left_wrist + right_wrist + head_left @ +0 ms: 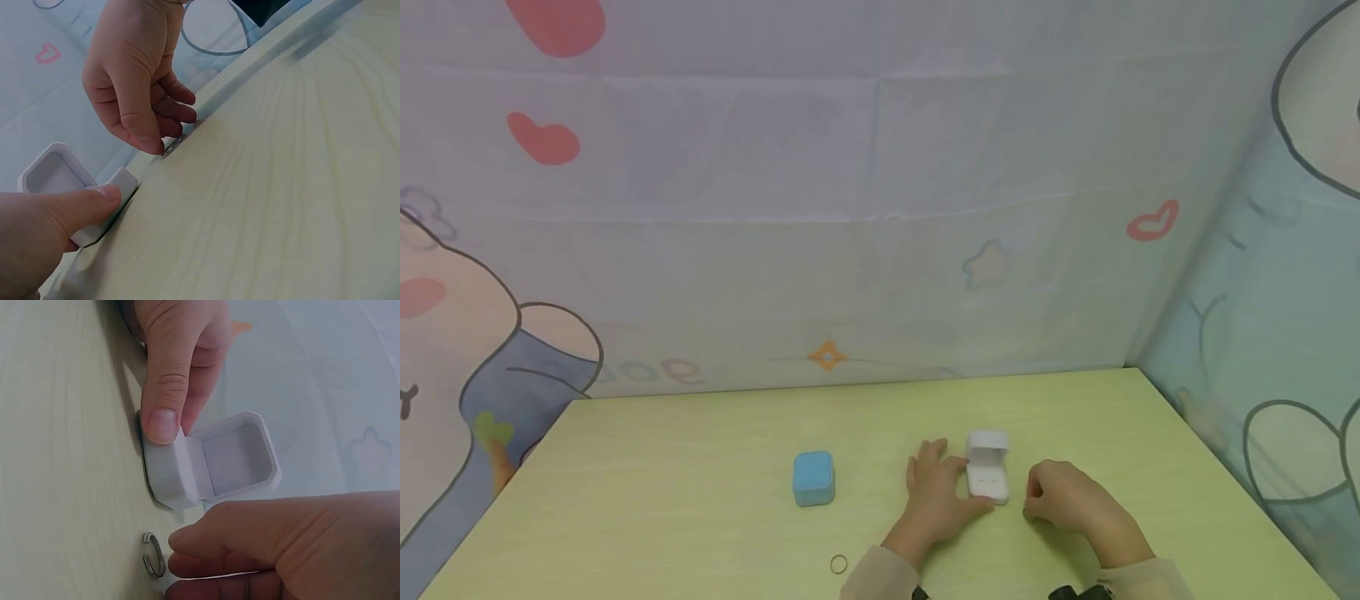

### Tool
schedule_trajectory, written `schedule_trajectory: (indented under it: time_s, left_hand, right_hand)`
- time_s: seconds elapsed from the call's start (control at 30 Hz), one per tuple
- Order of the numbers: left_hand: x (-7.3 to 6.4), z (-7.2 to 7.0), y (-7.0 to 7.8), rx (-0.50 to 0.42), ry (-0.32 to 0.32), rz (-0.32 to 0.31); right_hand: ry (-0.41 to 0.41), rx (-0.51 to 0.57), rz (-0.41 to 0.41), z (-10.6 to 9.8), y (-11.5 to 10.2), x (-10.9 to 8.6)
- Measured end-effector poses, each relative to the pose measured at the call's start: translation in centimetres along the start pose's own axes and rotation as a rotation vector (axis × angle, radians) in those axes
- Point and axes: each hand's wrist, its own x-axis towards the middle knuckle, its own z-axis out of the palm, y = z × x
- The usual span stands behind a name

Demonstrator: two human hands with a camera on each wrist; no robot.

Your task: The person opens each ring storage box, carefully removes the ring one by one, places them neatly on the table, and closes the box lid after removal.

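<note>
My left hand (934, 500) grips a white ring box (987, 485) between thumb and fingers, holding it down on the table. The box's lid stands raised, and two small slots show in its inner pad. To the right of the box, my right hand (1071, 504) is low over the table with its fingers bent. Right at its fingertips is a silver ring (154, 555) with a gap in its band, low against the tabletop. In the right wrist view the whole band shows beside the fingertips, not between them.
A light blue box (814, 478), closed, stands on the pale wooden table (685, 467) left of my left hand. A thin gold-coloured ring (838, 564) lies near the front edge. A printed cloth (760, 208) hangs behind the table and another at its right side.
</note>
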Motion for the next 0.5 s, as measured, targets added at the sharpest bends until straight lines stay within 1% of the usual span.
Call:
schedule_trajectory:
  time_s: [0.3, 0.5]
  left_hand:
    - [0.04, 0.01, 0.0, -0.001, 0.001, -0.001]
    - [0.1, 0.08, -0.07, 0.002, 0.0, 0.0]
  right_hand:
    - [-0.007, 0.015, 0.019, -0.05, -0.06, 0.19]
    - [0.002, 0.061, 0.02, -0.09, -0.07, 0.23]
